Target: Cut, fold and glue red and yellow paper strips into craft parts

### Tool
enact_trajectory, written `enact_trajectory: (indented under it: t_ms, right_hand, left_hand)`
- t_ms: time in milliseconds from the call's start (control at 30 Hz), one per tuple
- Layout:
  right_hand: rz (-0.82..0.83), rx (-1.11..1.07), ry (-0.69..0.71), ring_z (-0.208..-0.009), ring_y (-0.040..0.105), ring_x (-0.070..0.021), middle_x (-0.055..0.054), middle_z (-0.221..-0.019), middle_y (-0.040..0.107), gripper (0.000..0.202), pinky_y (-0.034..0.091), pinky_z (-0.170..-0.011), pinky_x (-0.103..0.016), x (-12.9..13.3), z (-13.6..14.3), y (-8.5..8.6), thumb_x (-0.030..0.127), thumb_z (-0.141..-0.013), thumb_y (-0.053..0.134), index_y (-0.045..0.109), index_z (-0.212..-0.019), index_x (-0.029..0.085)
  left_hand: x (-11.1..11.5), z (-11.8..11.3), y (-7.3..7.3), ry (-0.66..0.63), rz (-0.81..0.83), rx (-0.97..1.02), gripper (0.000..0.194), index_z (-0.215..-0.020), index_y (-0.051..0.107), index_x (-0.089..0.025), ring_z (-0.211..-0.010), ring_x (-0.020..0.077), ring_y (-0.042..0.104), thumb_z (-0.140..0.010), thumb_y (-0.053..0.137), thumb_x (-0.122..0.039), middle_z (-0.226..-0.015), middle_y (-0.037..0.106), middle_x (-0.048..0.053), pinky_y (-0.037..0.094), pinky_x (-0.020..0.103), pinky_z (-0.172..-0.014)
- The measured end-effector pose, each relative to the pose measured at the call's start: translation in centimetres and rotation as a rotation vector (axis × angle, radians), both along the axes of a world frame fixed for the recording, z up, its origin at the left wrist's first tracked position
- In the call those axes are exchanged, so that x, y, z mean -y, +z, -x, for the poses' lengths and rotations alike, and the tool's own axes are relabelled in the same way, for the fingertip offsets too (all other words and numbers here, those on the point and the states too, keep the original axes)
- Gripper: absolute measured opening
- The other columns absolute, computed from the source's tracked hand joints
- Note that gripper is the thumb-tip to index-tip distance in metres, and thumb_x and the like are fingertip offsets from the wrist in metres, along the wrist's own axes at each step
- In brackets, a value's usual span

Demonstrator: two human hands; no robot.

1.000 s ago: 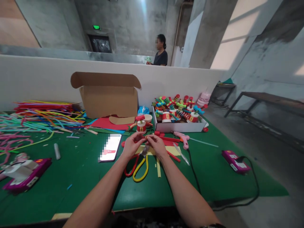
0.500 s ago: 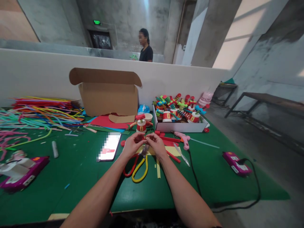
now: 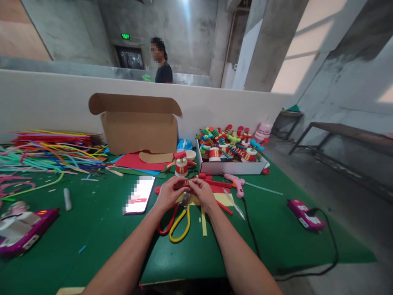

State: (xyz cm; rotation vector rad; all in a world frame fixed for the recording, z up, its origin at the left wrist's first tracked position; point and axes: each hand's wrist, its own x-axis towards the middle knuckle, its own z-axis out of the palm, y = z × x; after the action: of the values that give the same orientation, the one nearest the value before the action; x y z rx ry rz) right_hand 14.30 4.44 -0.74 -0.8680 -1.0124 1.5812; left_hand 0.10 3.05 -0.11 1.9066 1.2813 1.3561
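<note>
A small red and yellow strip (image 3: 186, 184) is pinched between my left hand (image 3: 170, 193) and my right hand (image 3: 202, 194), whose fingertips nearly meet over the table. It looks like folded paper, but the fingers hide most of it. Below my hands lie scissors with one red and one yellow handle (image 3: 180, 226). Just beyond my fingers stands a red and white paper-cup figure (image 3: 181, 167) with springy arms. Yellow paper (image 3: 225, 200) and red strips (image 3: 219, 183) lie under and beside my right hand.
A white box (image 3: 233, 167) of similar figures stands behind, right of an open cardboard box (image 3: 139, 132). A phone (image 3: 139, 194), a pink glue gun (image 3: 238, 184) with its cord, a pen (image 3: 235, 205), pipe cleaners (image 3: 58, 151) and power strips (image 3: 305, 215) surround the hands. A person stands beyond the partition.
The person beyond the partition has moved left. The camera view has shifted slightly. More of the red piece shows between my fingers, and both hands keep their pinch.
</note>
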Motion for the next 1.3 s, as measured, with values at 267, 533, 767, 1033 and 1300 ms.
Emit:
enact_trajectory:
  t_ms: [267,533,767,1033,1300]
  right_hand:
    - [0.014,0.076,0.019,-0.055,0.054,-0.0075,0.002,-0.062,0.06,0.034,0.045,-0.06,-0.022,0.1,0.0,0.1,0.044,-0.055,0.076,0.064,-0.068,0.015]
    - [-0.003,0.09,-0.006,-0.055,0.054,-0.0087,0.001,-0.063,0.061,0.034,0.045,-0.062,-0.024,-0.3,-0.5,-0.1,0.044,-0.056,0.076,0.065,-0.071,0.015]
    - [0.005,0.067,0.028,-0.056,0.055,-0.0084,0.0,-0.066,0.063,0.037,0.045,-0.062,-0.024,-0.2,-0.4,-0.1,0.049,-0.062,0.071,0.065,-0.075,0.016]
    - [0.007,0.034,-0.04,-0.055,0.055,-0.0077,0.002,-0.065,0.062,0.034,0.045,-0.061,-0.023,-0.4,-0.6,0.1,0.043,-0.056,0.076,0.065,-0.075,0.017]
    - [0.104,-0.156,0.138,-0.062,0.06,-0.01,-0.002,-0.074,0.067,0.038,0.047,-0.065,-0.025,0.4,0.6,0.1,0.047,-0.059,0.075,0.062,-0.078,0.017]
  left_hand:
    - [0.0,0.0,0.0,0.012,-0.079,-0.068,0.012,-0.086,0.065,-0.018,-0.075,0.0146,0.059,-0.079,0.058,-0.024,-0.082,0.063,0.004,0.047,0.025,-0.068]
    - [-0.1,0.3,-0.1,0.03,-0.071,-0.014,0.015,-0.088,0.066,-0.018,-0.076,0.0151,0.059,-0.079,0.058,-0.026,-0.084,0.064,0.004,0.047,0.024,-0.066]
    - [-0.1,0.3,0.0,0.021,-0.073,-0.022,0.014,-0.088,0.066,-0.019,-0.078,0.0154,0.06,-0.079,0.058,-0.026,-0.085,0.065,0.004,0.048,0.025,-0.07]
    - [-0.1,0.3,-0.1,0.024,-0.063,0.009,0.013,-0.085,0.066,-0.019,-0.078,0.0153,0.06,-0.078,0.059,-0.027,-0.084,0.065,0.004,0.047,0.025,-0.068]
    - [0.2,-0.6,-0.4,0.193,-0.09,0.005,0.012,-0.084,0.063,-0.019,-0.072,0.0141,0.056,-0.078,0.059,-0.027,-0.078,0.061,0.002,0.046,0.024,-0.064]
